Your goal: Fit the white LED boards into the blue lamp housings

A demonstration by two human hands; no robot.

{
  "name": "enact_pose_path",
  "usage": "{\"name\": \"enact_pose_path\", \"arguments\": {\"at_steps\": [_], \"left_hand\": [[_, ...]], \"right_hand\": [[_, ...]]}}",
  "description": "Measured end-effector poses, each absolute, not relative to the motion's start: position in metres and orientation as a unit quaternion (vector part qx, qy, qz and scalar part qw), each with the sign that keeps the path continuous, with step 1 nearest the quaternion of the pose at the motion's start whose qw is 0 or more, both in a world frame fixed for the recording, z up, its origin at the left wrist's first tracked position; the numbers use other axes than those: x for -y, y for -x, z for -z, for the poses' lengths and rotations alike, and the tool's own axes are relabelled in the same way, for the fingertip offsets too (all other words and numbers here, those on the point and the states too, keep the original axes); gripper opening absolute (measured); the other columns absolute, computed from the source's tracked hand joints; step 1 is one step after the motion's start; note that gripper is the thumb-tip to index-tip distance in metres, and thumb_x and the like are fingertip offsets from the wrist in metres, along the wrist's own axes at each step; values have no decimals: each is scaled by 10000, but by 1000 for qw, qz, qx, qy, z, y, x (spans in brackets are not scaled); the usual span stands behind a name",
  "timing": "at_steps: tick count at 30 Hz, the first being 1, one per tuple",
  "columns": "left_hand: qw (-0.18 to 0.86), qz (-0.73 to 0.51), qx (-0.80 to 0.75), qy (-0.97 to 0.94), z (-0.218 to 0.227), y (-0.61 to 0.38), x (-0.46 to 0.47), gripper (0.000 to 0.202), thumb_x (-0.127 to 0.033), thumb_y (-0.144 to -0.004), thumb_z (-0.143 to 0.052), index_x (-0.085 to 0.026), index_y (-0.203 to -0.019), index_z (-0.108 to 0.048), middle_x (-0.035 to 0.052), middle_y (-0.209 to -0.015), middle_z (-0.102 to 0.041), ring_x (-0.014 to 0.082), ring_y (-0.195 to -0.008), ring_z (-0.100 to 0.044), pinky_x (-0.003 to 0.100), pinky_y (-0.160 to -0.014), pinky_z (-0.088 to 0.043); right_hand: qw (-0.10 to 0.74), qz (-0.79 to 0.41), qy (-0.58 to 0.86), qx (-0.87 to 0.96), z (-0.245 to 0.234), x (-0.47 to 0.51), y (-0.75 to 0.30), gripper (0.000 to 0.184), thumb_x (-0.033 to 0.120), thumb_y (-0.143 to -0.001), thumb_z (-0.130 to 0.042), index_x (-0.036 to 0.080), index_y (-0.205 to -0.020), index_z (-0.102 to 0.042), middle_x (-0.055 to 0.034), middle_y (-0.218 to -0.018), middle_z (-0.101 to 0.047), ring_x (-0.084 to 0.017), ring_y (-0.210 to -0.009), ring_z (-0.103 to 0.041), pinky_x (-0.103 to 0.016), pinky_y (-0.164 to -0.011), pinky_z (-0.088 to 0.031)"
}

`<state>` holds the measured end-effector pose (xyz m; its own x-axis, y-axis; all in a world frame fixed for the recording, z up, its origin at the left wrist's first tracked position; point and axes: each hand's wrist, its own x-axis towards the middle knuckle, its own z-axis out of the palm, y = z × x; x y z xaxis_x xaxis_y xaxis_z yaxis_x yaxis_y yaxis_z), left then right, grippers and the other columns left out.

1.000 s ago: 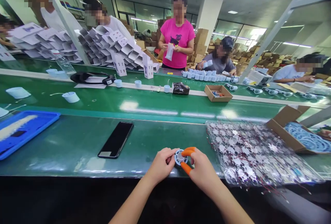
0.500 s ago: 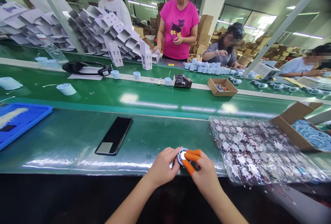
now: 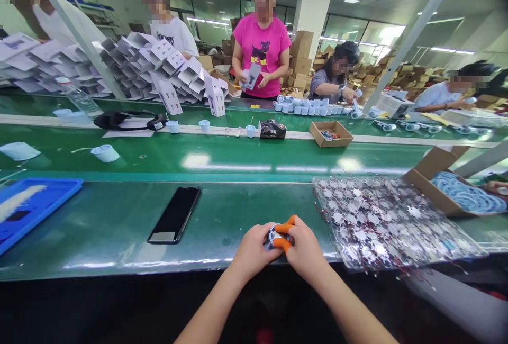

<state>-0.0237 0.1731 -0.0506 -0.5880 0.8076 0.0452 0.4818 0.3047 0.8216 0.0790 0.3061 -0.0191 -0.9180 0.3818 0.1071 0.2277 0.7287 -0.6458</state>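
Note:
Both hands meet at the near edge of the green workbench (image 3: 99,217). Between them sits a small round blue-and-white disc part (image 3: 273,237), mostly hidden by my fingers. My left hand (image 3: 252,253) grips it from the left. My right hand (image 3: 305,247) pinches it from the right, with orange finger cots (image 3: 284,230) on its fingers. To the right lies a clear plastic bag of small round circuit boards with wires (image 3: 387,222), close to my right hand but not touching it.
A black smartphone (image 3: 174,215) lies left of my hands, and a blue tray (image 3: 35,211) sits at the far left. An open cardboard box of blue coiled parts (image 3: 440,188) stands at the right. Beyond the green conveyor belt (image 3: 222,156), co-workers handle white cartons and small blue parts.
My hands have closed in on the disc and now cover more of it. The whole view has tilted slightly, and the co-worker in pink now holds a carton higher.

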Motion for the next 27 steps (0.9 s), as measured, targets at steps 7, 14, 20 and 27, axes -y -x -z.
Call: {"name": "enact_pose_path", "arguments": {"at_steps": [7, 14, 20, 27], "left_hand": [[166, -416, -795, -410, 54, 20, -174, 293, -249, -725, -731, -245, -1011, -668, -3, -819, -647, 199, -789, -549, 277, -693, -369], [157, -422, -789, -418, 48, 19, -172, 251, -228, -735, -736, -236, -979, -681, 8, -848, -671, 199, -803, -569, 281, -696, -407], [75, -510, -701, -493, 30, 3, -154, 563, -160, -790, -743, -327, -1311, -610, 12, -902, -631, 183, -835, -563, 300, -749, -465], [38, -619, -572, -538, 12, -13, -147, 549, -134, -859, -698, -350, -1347, -571, 35, -1005, -543, 158, -900, -586, 287, -788, -529]], "right_hand": [[123, -366, 185, 904, 26, -310, -76, 210, 213, -804, -765, 228, -1010, -803, -17, -845, -569, -173, -728, -590, -313, -706, -504], [149, -402, 164, 889, 18, -316, -87, 295, 256, -762, -808, 254, -1056, -786, -35, -926, -654, -178, -723, -592, -340, -717, -527], [284, -615, 181, 713, 15, -290, -130, 837, 407, -693, -887, 299, -1435, -515, -110, -1382, -593, -291, -1192, -613, -479, -1039, -510], [302, -729, 168, 591, -1, -239, -146, 901, 252, -719, -874, 331, -1495, -423, -113, -1497, -532, -320, -1314, -573, -521, -1105, -476]]}}
